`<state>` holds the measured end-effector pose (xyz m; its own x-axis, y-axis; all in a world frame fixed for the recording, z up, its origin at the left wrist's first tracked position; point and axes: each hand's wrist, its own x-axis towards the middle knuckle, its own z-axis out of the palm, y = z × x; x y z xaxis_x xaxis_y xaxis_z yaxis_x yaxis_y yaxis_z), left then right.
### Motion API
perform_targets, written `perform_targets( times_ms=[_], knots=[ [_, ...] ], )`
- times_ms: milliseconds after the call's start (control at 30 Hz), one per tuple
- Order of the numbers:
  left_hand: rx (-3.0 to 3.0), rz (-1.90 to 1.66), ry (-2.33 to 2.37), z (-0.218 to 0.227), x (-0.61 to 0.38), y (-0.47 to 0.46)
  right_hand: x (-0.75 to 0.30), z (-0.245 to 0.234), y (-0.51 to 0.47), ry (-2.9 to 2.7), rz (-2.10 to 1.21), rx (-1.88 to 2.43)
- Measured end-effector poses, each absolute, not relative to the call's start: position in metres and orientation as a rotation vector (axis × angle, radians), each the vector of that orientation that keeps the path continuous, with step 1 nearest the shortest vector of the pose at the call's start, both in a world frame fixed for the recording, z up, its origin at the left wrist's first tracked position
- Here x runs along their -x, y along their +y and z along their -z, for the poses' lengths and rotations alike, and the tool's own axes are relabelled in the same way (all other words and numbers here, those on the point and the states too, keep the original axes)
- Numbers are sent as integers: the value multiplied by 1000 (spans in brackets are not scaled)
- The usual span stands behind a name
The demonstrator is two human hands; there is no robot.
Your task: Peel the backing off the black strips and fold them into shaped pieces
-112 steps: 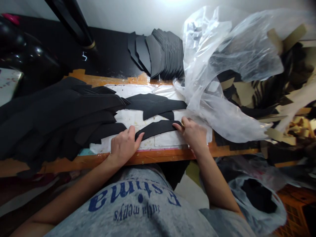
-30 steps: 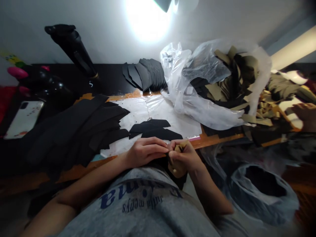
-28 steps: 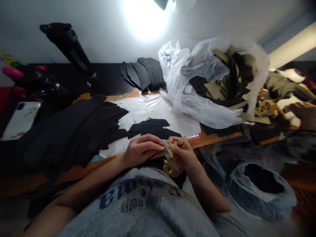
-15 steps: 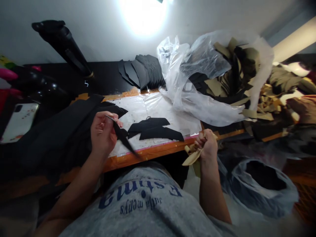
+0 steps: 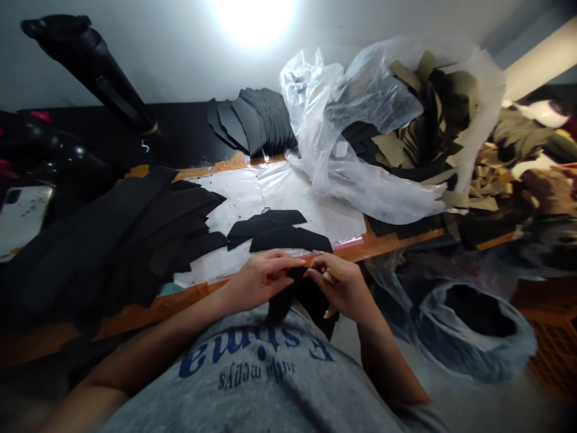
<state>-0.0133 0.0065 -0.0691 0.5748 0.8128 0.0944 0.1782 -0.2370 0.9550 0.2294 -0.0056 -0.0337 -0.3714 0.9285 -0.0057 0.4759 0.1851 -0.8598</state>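
Observation:
Close to my body, at the table's front edge, my left hand (image 5: 264, 279) pinches a black cut piece (image 5: 282, 304) that hangs down in front of my shirt. My right hand (image 5: 340, 282) meets it from the right, with thumb and finger at the piece's upper edge. Curled tan strips (image 5: 331, 276) are held in the right palm, one end sticking out below. Just beyond the hands, several black cut pieces (image 5: 291, 239) overlap on the white table covering (image 5: 246, 195). A larger pile of similar black pieces (image 5: 135, 228) spreads to the left.
A row of dark grey pieces (image 5: 261, 120) stands at the back. Beside it is a clear plastic bag (image 5: 360, 174) with tan-and-black pieces. Tan scraps (image 5: 491, 186) lie farther right. A lined bin (image 5: 478, 337) is low right. A phone (image 5: 24, 216) and black stand (image 5: 99, 75) are left.
My left hand has carried the black piece right and toward my body. My right hand has come left with the tan strips, so both hands now meet at the piece. The view has shifted slightly.

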Motion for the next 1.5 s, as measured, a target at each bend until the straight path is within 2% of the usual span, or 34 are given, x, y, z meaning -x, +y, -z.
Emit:
perform_targets(
  times_ms=[200, 333, 467, 600, 800, 1067, 1267, 1500],
  knots=[
    [-1282, -735, 1048, 80, 55, 0, -253, 39, -9, -1482, -1318, 1460],
    [-1255, -551, 1177, 85, 49, -4, -257, 60, 0, -1077, -1402, 1490],
    [-1439, -733, 1408, 93, 36, -3, -260, 76, 5, -841, -1555, 1354],
    [-1449, -722, 1394, 97, 32, 1, -263, 80, 5, -754, -1556, 1315],
    [-1402, -783, 1460, 98, 32, 7, -272, 92, 16, -810, -1425, 1432],
    [-1688, -694, 1571, 99, 29, 39, -275, 108, 44, -1139, -1098, 1615],
    [-1813, -575, 1685, 105, 24, 49, -274, 125, 50, -1253, -1016, 1740],
    [-1882, -470, 1737, 105, 22, 52, -271, 124, 51, -1309, -966, 1821]
  ],
)
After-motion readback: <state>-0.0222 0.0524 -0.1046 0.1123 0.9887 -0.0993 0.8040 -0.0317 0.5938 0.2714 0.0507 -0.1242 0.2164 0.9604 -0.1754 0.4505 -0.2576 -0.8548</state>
